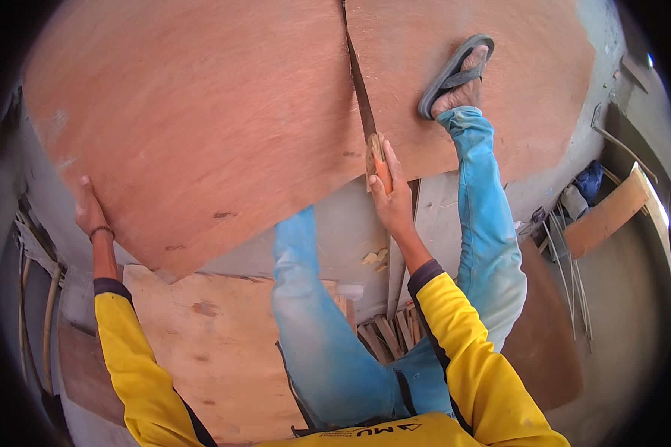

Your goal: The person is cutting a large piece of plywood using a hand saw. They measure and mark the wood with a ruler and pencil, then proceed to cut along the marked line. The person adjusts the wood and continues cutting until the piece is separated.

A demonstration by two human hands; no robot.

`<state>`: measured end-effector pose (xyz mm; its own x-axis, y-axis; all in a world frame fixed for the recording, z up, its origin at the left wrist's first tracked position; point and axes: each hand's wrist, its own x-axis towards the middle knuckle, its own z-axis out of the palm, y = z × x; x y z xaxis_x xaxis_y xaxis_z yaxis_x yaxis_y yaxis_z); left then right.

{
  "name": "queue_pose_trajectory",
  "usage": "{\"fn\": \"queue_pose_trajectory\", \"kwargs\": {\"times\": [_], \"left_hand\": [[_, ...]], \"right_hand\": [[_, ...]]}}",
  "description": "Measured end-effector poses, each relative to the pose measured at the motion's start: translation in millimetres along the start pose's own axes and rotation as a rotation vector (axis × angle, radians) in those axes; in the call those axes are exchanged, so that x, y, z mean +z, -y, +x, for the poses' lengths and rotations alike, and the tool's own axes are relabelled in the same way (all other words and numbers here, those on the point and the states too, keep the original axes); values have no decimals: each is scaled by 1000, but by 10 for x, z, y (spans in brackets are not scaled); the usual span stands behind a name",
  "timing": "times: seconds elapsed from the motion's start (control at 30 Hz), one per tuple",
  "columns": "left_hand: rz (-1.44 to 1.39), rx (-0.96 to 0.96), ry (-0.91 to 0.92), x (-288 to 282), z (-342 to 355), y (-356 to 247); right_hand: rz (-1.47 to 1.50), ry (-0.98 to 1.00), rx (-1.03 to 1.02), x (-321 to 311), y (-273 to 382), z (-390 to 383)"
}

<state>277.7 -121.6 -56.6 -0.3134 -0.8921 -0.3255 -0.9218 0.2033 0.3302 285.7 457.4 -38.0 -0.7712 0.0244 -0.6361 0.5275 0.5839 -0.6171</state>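
A large reddish plywood sheet fills the upper view, with a cut line running down from the top. A handsaw sits in that line, its dark toothed blade pointing away from me. My right hand is closed on the saw's orange and wooden handle at the sheet's near edge. My left hand grips the sheet's left edge. My right foot, in a grey flip-flop, rests on the part right of the cut. My left leg passes under the sheet.
A lighter plywood board lies below on the left. Wood offcuts are piled between my legs. At the right are a curved board, thin rods and a blue bundle. Poles lean at the far left.
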Motion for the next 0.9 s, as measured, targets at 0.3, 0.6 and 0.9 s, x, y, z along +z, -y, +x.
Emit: {"fn": "queue_pose_trajectory", "kwargs": {"times": [0.3,0.6,0.9], "left_hand": [[-154,270,300,-450,-291,-25],[-68,262,214,-576,-504,-21],[-38,284,186,-896,-788,-496]], "right_hand": [[-108,-25,165,68,275,-16],[-162,-18,107,-582,392,-1337],[-67,-114,61,-117,16,85]]}}
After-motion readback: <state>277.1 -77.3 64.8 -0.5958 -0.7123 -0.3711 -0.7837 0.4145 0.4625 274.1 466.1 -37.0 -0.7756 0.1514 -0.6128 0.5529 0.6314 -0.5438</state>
